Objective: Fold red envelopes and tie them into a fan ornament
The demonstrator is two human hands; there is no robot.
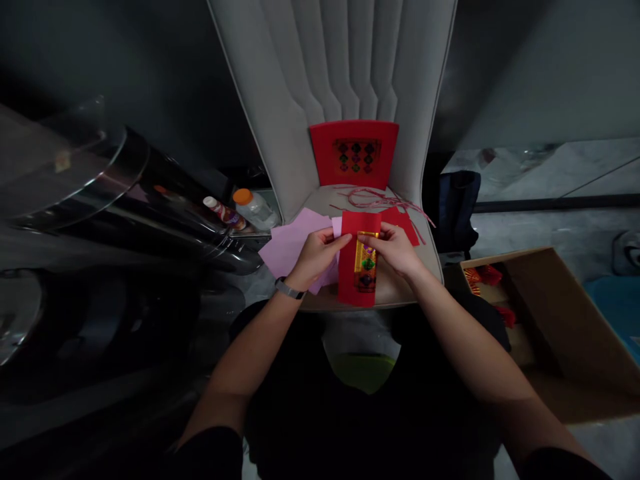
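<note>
Over the front of the chair seat, both hands pinch a long red paper strip (349, 277) with a shiny gold panel and coloured diamond shapes. My left hand (319, 252) closes on its left edge, thumb on the face, fingers hidden behind. My right hand (397, 249) grips the upper right edge, its thumb over the gold panel. Pink paper sheets (295, 243) lie fanned under and beside my left hand. Behind my right hand lie red paper pieces (406, 223). A large red sheet (325, 163) with a similar pattern leans against the chair back.
Red-and-white twisted cords (370, 195) lie across the seat of the grey chair (427, 267). An orange-capped bottle (257, 207) and a smaller bottle (225, 213) stand to the left. On the right, an open cardboard box (575, 313) holds red-and-gold paper items (487, 275).
</note>
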